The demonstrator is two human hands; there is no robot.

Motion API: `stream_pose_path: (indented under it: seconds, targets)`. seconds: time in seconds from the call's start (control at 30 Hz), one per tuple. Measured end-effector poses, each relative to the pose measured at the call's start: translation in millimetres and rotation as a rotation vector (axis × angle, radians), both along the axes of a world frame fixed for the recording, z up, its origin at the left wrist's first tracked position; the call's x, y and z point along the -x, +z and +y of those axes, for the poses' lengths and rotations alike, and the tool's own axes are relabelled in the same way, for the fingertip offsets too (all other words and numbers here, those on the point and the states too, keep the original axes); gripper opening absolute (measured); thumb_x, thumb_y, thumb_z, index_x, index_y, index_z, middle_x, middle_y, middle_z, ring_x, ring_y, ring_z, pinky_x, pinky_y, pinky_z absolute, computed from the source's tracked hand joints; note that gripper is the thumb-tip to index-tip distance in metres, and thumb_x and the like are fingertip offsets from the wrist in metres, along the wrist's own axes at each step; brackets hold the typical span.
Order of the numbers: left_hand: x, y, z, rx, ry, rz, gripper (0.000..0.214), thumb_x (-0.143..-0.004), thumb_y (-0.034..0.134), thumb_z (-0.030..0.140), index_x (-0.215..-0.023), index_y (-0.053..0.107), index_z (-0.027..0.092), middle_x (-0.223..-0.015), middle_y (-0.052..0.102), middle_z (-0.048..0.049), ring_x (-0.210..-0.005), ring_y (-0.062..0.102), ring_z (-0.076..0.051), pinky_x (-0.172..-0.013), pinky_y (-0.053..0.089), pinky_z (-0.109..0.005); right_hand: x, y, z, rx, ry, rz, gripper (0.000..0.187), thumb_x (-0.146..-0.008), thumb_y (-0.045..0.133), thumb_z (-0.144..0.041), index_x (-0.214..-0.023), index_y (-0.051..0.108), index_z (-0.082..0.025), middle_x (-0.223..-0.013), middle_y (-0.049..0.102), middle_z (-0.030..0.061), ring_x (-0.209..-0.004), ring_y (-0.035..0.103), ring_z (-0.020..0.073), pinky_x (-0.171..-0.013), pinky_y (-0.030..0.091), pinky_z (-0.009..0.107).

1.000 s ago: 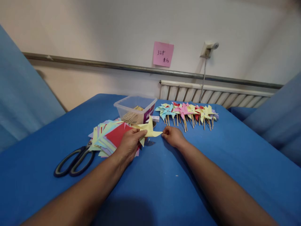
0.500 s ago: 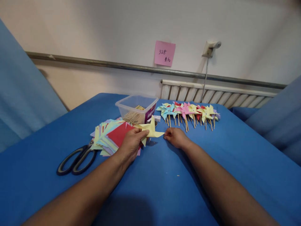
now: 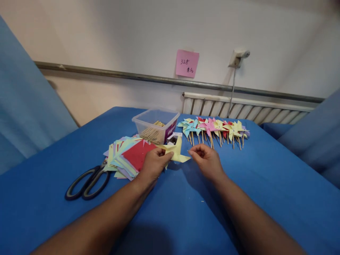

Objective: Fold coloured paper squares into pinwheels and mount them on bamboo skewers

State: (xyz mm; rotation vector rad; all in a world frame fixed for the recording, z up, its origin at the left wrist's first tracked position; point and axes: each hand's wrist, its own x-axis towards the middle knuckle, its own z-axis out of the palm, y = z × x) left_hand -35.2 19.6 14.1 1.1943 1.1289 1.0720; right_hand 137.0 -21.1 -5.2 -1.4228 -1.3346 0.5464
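A pale yellow paper pinwheel (image 3: 176, 153) without a visible stick is pinched between the thumb and fingers of my left hand (image 3: 156, 163). Just right of its blades, apart from them, is my right hand (image 3: 207, 160). Its thumb and forefinger press together, and whatever they hold is too small to make out. Behind the yellow pinwheel a small white open box (image 3: 177, 135) with dark, shiny bits in it is partly hidden. Left of my left hand lies a stack of coloured paper squares (image 3: 136, 154), a red one on top.
Black-handled scissors (image 3: 89, 181) lie left of the paper, blades partly covered. A clear plastic tub (image 3: 140, 124) holds thin wooden sticks. Several finished pinwheels on sticks (image 3: 209, 127) lie in a row at the back right of the blue table (image 3: 202, 226).
My right hand has lifted off the table surface, its thumb and forefinger pinched. My left hand has shifted slightly right with the yellow pinwheel, and more of the small white box shows.
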Motion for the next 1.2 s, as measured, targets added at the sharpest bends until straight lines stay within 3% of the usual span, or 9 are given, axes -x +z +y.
stream_pose_path:
  seconds: [0.2, 0.7, 1.2]
  targets:
    - [-6, 4.0, -11, -0.114, -0.032, 0.080, 0.014, -0.060, 0.075, 0.024, -0.068, 0.068, 0.015, -0.055, 0.060, 0.0022, -0.050, 0.050, -0.010, -0.045, 0.035, -0.020, 33, 0.8, -20, -0.062, 0.038, 0.040, 0.009, -0.078, 0.060, -0.025, -0.072, 0.063, -0.019, -0.068, 0.062, -0.0006, -0.058, 0.054, 0.0110, -0.055, 0.043, 0.022]
    - [-5, 4.7, -13, -0.147, -0.128, 0.132, 0.016, -0.062, 0.072, 0.027, -0.070, 0.069, 0.014, -0.063, 0.063, -0.0003, -0.056, 0.054, -0.012, -0.052, 0.038, -0.021, 27, -4.5, -14, 0.011, 0.029, 0.155, 0.011, -0.075, 0.062, -0.029, -0.071, 0.063, -0.019, -0.061, 0.059, -0.0023, -0.051, 0.051, 0.0102, -0.048, 0.039, 0.021]
    - [-8, 10.5, -18, -0.034, -0.089, 0.030, 0.014, -0.058, 0.075, 0.025, -0.061, 0.065, 0.015, -0.053, 0.057, 0.0032, -0.047, 0.046, -0.008, -0.044, 0.033, -0.020, 28, -4.6, -16, 0.000, 0.018, 0.164, 0.012, -0.075, 0.063, -0.030, -0.072, 0.063, -0.018, -0.062, 0.060, -0.0016, -0.053, 0.052, 0.0104, -0.048, 0.040, 0.021]
